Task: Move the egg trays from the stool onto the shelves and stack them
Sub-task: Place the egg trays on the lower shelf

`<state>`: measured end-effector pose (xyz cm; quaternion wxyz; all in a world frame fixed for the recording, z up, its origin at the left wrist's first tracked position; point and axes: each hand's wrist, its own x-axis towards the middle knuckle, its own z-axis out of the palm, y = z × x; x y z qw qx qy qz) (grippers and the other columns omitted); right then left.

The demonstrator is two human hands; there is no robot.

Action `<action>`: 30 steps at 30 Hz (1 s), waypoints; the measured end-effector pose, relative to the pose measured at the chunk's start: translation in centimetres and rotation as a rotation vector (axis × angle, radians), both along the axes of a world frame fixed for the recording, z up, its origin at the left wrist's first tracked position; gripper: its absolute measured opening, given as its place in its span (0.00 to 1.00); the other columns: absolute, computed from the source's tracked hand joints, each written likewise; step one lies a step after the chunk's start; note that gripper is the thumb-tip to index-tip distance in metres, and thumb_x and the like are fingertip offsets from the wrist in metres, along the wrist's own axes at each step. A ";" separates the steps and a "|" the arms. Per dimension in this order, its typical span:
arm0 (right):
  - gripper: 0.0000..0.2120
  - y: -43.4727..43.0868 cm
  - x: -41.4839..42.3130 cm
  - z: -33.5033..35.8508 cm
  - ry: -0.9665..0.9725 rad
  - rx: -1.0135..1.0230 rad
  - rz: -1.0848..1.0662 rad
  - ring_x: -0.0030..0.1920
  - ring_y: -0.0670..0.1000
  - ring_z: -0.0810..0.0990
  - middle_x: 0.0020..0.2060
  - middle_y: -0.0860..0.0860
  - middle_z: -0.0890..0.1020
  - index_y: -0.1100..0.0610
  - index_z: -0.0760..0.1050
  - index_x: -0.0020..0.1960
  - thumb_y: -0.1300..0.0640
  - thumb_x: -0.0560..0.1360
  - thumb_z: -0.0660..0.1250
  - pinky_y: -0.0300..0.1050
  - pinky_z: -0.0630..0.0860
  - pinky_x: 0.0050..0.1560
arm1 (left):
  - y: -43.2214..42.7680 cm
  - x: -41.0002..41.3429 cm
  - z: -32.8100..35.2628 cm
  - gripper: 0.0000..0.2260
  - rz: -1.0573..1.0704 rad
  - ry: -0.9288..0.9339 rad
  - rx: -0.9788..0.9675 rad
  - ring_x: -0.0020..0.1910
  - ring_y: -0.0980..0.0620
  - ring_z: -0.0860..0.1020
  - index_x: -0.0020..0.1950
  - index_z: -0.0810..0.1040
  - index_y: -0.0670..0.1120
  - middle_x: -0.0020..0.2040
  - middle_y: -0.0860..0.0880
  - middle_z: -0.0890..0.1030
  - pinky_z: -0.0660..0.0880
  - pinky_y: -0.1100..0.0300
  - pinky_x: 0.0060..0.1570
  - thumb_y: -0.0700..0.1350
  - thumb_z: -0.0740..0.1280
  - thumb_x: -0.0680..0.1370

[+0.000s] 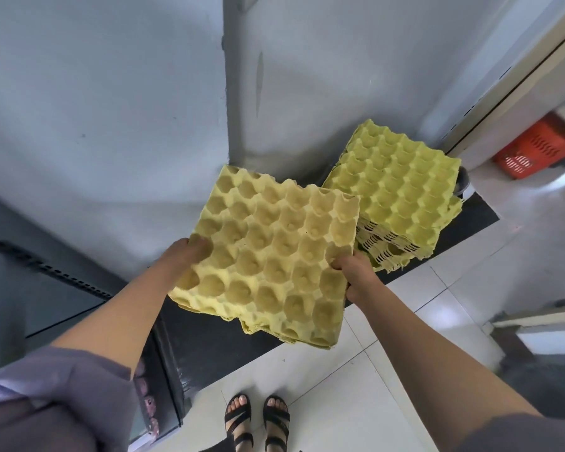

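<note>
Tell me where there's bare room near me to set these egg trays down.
Bare: the white tiled floor between your sandals and the held trays, and the black strip beneath them. Crowded: the stacked trays by the wall corner cover their support; your left hand and right hand grip the held trays.

Arms extended forward, left grip (194, 251) clasped, right grip (356, 275) clasped
</note>
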<state>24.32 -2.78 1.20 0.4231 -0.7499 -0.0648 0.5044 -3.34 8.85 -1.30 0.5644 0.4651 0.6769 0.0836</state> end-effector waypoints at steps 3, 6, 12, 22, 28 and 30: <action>0.21 -0.3 0.5 1.3 -0.066 0.049 0.010 0.47 0.58 0.78 0.50 0.57 0.78 0.56 0.67 0.67 0.70 0.76 0.60 0.54 0.78 0.43 | -0.6 -0.4 1.9 0.25 -0.036 -0.060 0.056 0.51 0.41 0.78 0.55 0.74 0.43 0.51 0.44 0.78 0.75 0.46 0.53 0.55 0.69 0.64; 0.23 -0.6 0.5 2.7 -0.160 0.050 0.034 0.53 0.60 0.78 0.55 0.57 0.78 0.54 0.65 0.67 0.67 0.75 0.63 0.61 0.77 0.55 | -1.0 -0.2 3.2 0.11 -0.058 -0.005 0.175 0.49 0.42 0.76 0.53 0.73 0.42 0.52 0.42 0.78 0.74 0.51 0.47 0.49 0.65 0.77; 0.18 -0.9 -0.4 5.7 -0.260 0.081 0.069 0.50 0.56 0.76 0.45 0.53 0.77 0.58 0.69 0.64 0.64 0.75 0.64 0.49 0.72 0.49 | -2.4 0.5 6.8 0.07 -0.023 0.093 0.364 0.38 0.47 0.68 0.49 0.67 0.42 0.38 0.49 0.69 0.62 0.58 0.32 0.46 0.59 0.80; 0.21 -4.9 -1.2 10.0 -0.498 0.237 0.153 0.52 0.55 0.75 0.49 0.53 0.76 0.59 0.64 0.68 0.56 0.78 0.63 0.45 0.69 0.50 | -9.3 0.0 13.3 0.15 0.049 0.174 0.590 0.44 0.45 0.69 0.56 0.71 0.38 0.46 0.43 0.72 0.63 0.58 0.43 0.50 0.57 0.81; 0.24 -9.2 -2.7 13.4 -0.589 0.305 0.238 0.57 0.59 0.77 0.57 0.57 0.78 0.60 0.61 0.71 0.60 0.77 0.63 0.44 0.69 0.51 | -16.6 -2.0 17.0 0.15 0.159 0.199 0.702 0.46 0.41 0.73 0.57 0.70 0.38 0.45 0.42 0.73 0.66 0.55 0.42 0.49 0.55 0.82; 0.22 -10.3 -3.7 14.4 -0.602 0.334 0.273 0.57 0.60 0.77 0.57 0.58 0.78 0.60 0.62 0.69 0.61 0.77 0.63 0.45 0.70 0.51 | -18.6 -3.4 17.9 0.15 0.200 0.215 0.731 0.46 0.42 0.73 0.60 0.70 0.37 0.48 0.40 0.75 0.67 0.54 0.43 0.48 0.55 0.82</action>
